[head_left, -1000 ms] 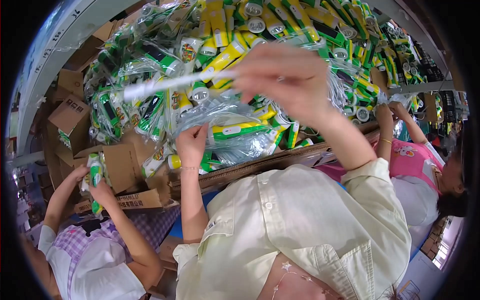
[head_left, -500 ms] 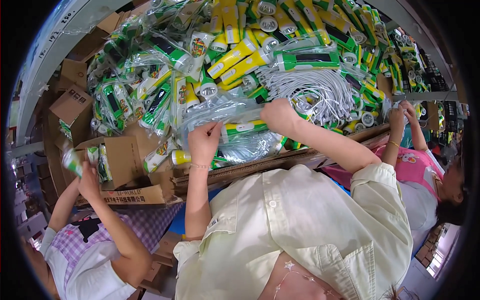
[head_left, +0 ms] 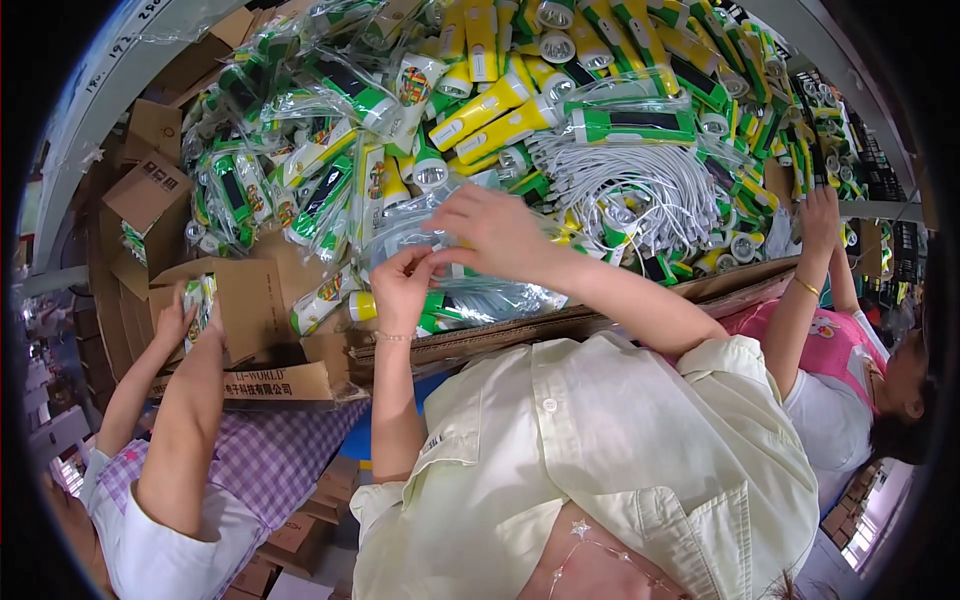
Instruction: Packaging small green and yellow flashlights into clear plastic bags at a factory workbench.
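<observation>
My left hand [head_left: 402,288] is closed in a pinch at the edge of a clear plastic bag [head_left: 398,225]. My right hand [head_left: 492,232] has come up against it. Its thumb meets the left fingertips at the bag's edge, while its other fingers reach out over the plastic. Much of the bag is hidden behind both hands. Below them lies more clear plastic [head_left: 500,300], with a green and yellow flashlight [head_left: 437,316] partly showing. A yellow flashlight end [head_left: 362,306] lies beside my left wrist.
Green and yellow flashlights [head_left: 485,110], many bagged, heap up ahead. A bundle of white cables [head_left: 640,185] lies to the right. Cardboard [head_left: 480,345] edges the near side. At left, a co-worker's hands [head_left: 178,315] work at a carton [head_left: 255,310]; another co-worker's hands [head_left: 820,220] are at right.
My right hand has moved left along the bag to meet my left hand. The left co-worker's hands have lowered into the carton. The right co-worker's hands have shifted.
</observation>
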`<state>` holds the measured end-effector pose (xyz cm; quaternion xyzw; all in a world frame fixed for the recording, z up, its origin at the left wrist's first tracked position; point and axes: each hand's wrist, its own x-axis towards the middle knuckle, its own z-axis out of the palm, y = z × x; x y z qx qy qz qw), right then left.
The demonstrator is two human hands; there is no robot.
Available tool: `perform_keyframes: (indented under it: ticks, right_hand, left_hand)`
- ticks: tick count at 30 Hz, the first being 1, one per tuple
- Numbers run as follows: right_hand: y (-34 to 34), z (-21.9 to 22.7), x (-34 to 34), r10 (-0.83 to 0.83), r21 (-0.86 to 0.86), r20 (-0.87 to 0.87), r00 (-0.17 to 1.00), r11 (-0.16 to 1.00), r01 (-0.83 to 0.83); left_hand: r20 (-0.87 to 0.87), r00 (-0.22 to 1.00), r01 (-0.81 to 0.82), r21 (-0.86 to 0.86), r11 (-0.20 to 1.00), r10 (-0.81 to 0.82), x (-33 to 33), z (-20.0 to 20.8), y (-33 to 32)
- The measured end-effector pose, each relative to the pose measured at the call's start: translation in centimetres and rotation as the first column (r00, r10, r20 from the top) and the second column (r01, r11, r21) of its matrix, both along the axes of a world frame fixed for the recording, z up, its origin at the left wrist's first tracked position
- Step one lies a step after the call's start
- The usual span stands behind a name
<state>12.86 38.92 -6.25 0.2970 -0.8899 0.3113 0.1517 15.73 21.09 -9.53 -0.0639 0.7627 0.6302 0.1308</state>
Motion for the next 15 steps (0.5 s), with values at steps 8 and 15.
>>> perform_keyframes:
  ticks: [8, 15]
  right_hand:
    - [0.6, 0.0, -0.9, 0.144, 0.147, 0.048, 0.988, 0.978, -0.150]
    - [5.1, -0.1, -2.0, -0.016, 0.204, 0.083, 0.996, 0.979, -0.001]
  left_hand:
    - [-0.210, 0.977, -0.073, -0.162, 0.984, 0.038, 0.1, 1.0, -2.3]
    - [-0.440, 0.850, -0.344, -0.047, 0.938, 0.290, -5.8, 6.7, -10.2]
